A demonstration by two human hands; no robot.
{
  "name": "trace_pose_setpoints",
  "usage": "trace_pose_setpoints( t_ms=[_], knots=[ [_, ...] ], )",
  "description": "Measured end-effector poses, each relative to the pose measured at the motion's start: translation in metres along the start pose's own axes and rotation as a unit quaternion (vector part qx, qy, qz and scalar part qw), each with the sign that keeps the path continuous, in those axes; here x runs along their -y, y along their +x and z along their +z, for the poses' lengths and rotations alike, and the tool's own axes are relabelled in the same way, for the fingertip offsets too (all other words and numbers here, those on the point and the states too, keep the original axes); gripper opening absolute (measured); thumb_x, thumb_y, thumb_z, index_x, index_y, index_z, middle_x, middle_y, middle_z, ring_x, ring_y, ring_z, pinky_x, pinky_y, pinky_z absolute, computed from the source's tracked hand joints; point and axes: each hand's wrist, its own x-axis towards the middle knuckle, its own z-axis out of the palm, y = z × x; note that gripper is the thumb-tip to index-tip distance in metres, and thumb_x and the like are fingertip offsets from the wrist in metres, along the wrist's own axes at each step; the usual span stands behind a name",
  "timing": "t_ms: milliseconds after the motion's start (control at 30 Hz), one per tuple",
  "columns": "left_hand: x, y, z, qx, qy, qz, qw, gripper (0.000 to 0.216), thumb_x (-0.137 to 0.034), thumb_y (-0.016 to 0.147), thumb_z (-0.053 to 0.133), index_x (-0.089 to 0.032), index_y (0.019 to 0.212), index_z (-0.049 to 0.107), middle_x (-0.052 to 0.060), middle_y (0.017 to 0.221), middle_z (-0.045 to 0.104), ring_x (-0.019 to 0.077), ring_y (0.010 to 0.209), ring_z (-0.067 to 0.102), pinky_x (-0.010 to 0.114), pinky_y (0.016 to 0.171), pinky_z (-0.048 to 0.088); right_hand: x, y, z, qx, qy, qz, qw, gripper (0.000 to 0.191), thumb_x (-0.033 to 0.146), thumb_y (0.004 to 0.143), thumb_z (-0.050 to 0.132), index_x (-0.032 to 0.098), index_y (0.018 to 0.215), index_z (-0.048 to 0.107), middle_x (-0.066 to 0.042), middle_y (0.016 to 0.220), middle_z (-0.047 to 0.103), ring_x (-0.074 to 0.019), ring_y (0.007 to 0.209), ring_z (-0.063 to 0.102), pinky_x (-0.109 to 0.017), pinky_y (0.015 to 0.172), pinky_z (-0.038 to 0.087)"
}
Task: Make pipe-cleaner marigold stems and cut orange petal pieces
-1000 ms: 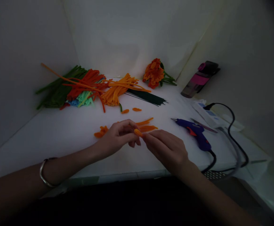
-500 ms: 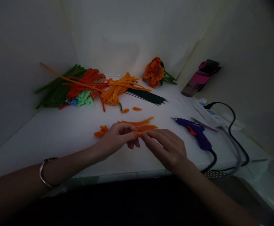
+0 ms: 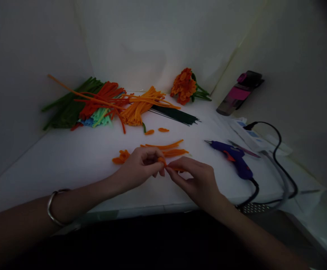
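Observation:
Between my two hands is an orange pipe cleaner [image 3: 161,160], curled into a small loop at its left part. My left hand [image 3: 142,163] pinches the loop between thumb and fingers. The thumb and forefinger of my right hand [image 3: 195,176] are closed on the same pipe cleaner just to the right, and a bit of orange shows under those fingers. Just beyond my hands lie several loose orange pipe cleaners [image 3: 176,152]. Beside my left hand sits a small heap of orange looped pieces [image 3: 120,157]. Two orange loops [image 3: 163,130] lie farther back.
Bundles of green [image 3: 65,112], red [image 3: 103,99] and orange pipe cleaners [image 3: 137,110] lie at the back, near dark green stems [image 3: 177,114] and an orange flower bunch [image 3: 183,88]. To the right are a blue glue gun [image 3: 231,152], tweezers [image 3: 246,149], a power strip [image 3: 248,131] and a bottle [image 3: 238,93].
The orange pipe cleaner now shows a curled loop at my left fingertips. My right hand has shifted slightly down and left, its fingers more bent.

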Motion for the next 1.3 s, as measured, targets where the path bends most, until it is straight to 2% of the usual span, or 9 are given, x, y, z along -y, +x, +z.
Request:
trace_pose_setpoints(
  t_ms=[100, 233, 300, 467, 667, 933, 1133, 1233, 1300],
  knots=[
    [-0.004, -0.003, -0.001, 0.017, 0.042, 0.029, 0.999, 0.005, -0.012, 0.073, 0.052, -0.013, 0.074, 0.057, -0.001, 0.060, 0.057, 0.0094, 0.055, 0.051, 0.021, 0.053, 0.040, -0.002, 0.005, -0.003, 0.060, 0.181, 0.139, 0.972, 0.007, 0.020, 0.079, 0.060, 0.017, 0.075, 0.065, 0.001, 0.063, 0.063, -0.0086, 0.053, 0.056, -0.019, 0.049, 0.047],
    [-0.006, -0.006, -0.002, 0.027, 0.090, 0.056, 0.994, 0.006, -0.011, 0.073, 0.052, -0.013, 0.072, 0.057, 0.000, 0.061, 0.057, 0.0101, 0.058, 0.051, 0.023, 0.056, 0.040, -0.011, 0.008, 0.001, 0.134, 0.443, 0.262, 0.847, 0.007, 0.018, 0.076, 0.060, 0.015, 0.071, 0.065, 0.003, 0.056, 0.058, -0.0067, 0.047, 0.052, -0.018, 0.047, 0.046],
    [-0.004, -0.005, -0.002, 0.021, 0.084, 0.061, 0.994, 0.005, -0.011, 0.073, 0.052, -0.013, 0.073, 0.057, 0.000, 0.062, 0.057, 0.0099, 0.057, 0.051, 0.022, 0.055, 0.040, -0.013, 0.007, 0.006, 0.123, 0.488, 0.283, 0.817, 0.007, 0.017, 0.075, 0.061, 0.015, 0.071, 0.065, 0.003, 0.057, 0.057, -0.0059, 0.047, 0.050, -0.018, 0.047, 0.044],
    [0.000, 0.000, -0.002, -0.003, -0.026, 0.016, 1.000, 0.004, -0.013, 0.077, 0.052, -0.013, 0.073, 0.054, -0.001, 0.060, 0.058, 0.0071, 0.053, 0.050, 0.019, 0.052, 0.041, -0.011, 0.006, 0.008, 0.044, 0.462, 0.293, 0.836, 0.012, 0.025, 0.076, 0.063, 0.016, 0.068, 0.063, 0.001, 0.059, 0.059, -0.0075, 0.052, 0.053, -0.020, 0.051, 0.045],
    [-0.002, -0.001, -0.001, 0.004, -0.003, 0.014, 1.000, 0.007, -0.014, 0.079, 0.053, -0.011, 0.074, 0.057, -0.001, 0.060, 0.059, 0.0060, 0.052, 0.050, 0.017, 0.051, 0.041, -0.006, 0.004, 0.005, -0.051, 0.355, 0.248, 0.900, 0.005, 0.025, 0.074, 0.067, 0.020, 0.072, 0.065, -0.001, 0.077, 0.064, -0.0119, 0.071, 0.057, -0.024, 0.064, 0.047],
    [0.001, -0.004, 0.001, -0.019, 0.103, 0.095, 0.990, 0.009, -0.014, 0.082, 0.055, -0.011, 0.075, 0.060, 0.000, 0.068, 0.062, 0.0063, 0.056, 0.053, 0.017, 0.055, 0.044, -0.007, 0.002, 0.012, -0.077, 0.413, 0.318, 0.850, 0.023, 0.026, 0.072, 0.068, 0.025, 0.096, 0.066, -0.002, 0.084, 0.067, -0.0144, 0.072, 0.059, -0.028, 0.065, 0.046],
    [0.000, 0.000, -0.001, -0.040, 0.005, 0.040, 0.998, 0.013, -0.019, 0.082, 0.058, -0.011, 0.071, 0.060, 0.000, 0.064, 0.065, 0.0057, 0.052, 0.053, 0.016, 0.053, 0.046, -0.004, 0.004, 0.013, -0.088, 0.519, 0.352, 0.774, 0.010, 0.023, 0.067, 0.071, 0.022, 0.074, 0.066, 0.000, 0.079, 0.065, -0.0131, 0.074, 0.059, -0.026, 0.073, 0.046],
    [0.000, 0.000, 0.000, -0.028, -0.001, 0.053, 0.998, 0.014, -0.020, 0.082, 0.057, -0.012, 0.072, 0.061, 0.000, 0.063, 0.065, 0.0051, 0.052, 0.053, 0.015, 0.053, 0.045, -0.004, 0.003, 0.013, -0.055, 0.524, 0.347, 0.776, 0.005, 0.022, 0.071, 0.067, 0.022, 0.075, 0.068, 0.000, 0.080, 0.064, -0.0131, 0.077, 0.058, -0.026, 0.076, 0.045],
    [0.001, -0.002, 0.001, -0.016, 0.011, 0.072, 0.997, 0.014, -0.021, 0.082, 0.058, -0.012, 0.073, 0.061, 0.000, 0.064, 0.064, 0.0051, 0.053, 0.053, 0.015, 0.053, 0.045, -0.004, 0.003, 0.011, -0.023, 0.499, 0.323, 0.804, 0.008, 0.023, 0.073, 0.064, 0.024, 0.080, 0.069, 0.000, 0.078, 0.062, -0.0127, 0.074, 0.056, -0.026, 0.072, 0.044]
  ],
)
